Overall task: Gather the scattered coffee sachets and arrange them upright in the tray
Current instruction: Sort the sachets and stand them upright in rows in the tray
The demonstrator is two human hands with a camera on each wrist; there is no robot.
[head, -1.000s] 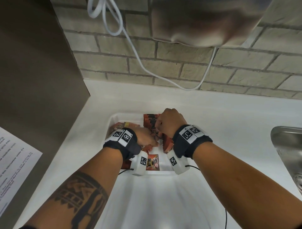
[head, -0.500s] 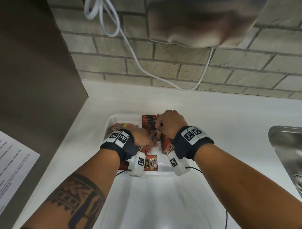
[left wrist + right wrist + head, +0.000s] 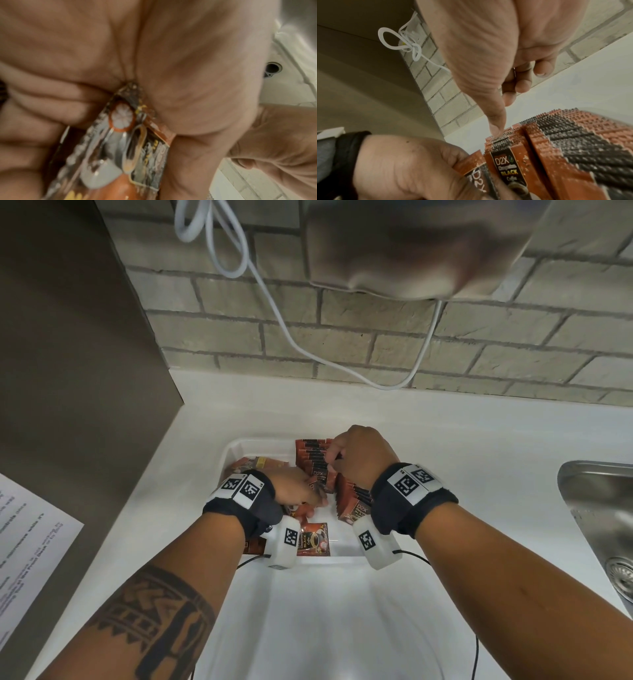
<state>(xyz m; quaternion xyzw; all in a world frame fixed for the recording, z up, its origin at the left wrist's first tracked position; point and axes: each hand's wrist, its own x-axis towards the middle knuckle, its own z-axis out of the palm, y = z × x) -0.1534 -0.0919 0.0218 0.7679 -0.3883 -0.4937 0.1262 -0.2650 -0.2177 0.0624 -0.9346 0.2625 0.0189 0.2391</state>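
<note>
A white tray (image 3: 228,454) sits on the white counter. At its back right stands a row of orange-and-black coffee sachets (image 3: 310,455), upright on edge (image 3: 573,142). My right hand (image 3: 359,457) is over that row, its thumb (image 3: 494,128) pressing the front sachets' top edges, the other fingers curled. My left hand (image 3: 298,491) is just left of the row and pinches one sachet (image 3: 123,142) between thumb and fingers, also seen low in the right wrist view (image 3: 471,166). Loose sachets lie flat at the tray's front (image 3: 313,539) and its back left (image 3: 260,463).
A steel sink (image 3: 603,508) lies to the right. A brown panel (image 3: 68,337) with a printed sheet (image 3: 30,529) closes off the left. Behind is a brick wall (image 3: 342,344) with a hanging white cable (image 3: 274,302).
Both hands stay in the same places in the tray, the left still holding its sachet by the row. Only the view has shifted slightly.
</note>
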